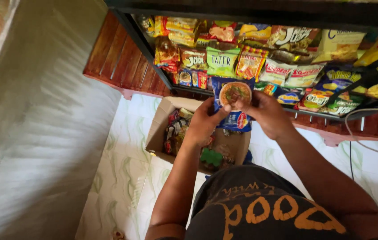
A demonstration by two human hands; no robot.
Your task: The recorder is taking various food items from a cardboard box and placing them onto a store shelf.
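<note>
Pinching blue noodle packet [233, 103]: left hand [204, 122], right hand [266, 113].

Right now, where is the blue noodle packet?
In the head view, the blue noodle packet is at centre, held by the left hand and right hand, above the open cardboard box and just before the snack shelf.

A dark wire rack [153, 58] at the far side held many bright snack bags [251, 49], backed by reddish wooden slats [118, 58]. A pale wall [38, 133] rose left, above marbled white floor tiles [122, 178].
</note>
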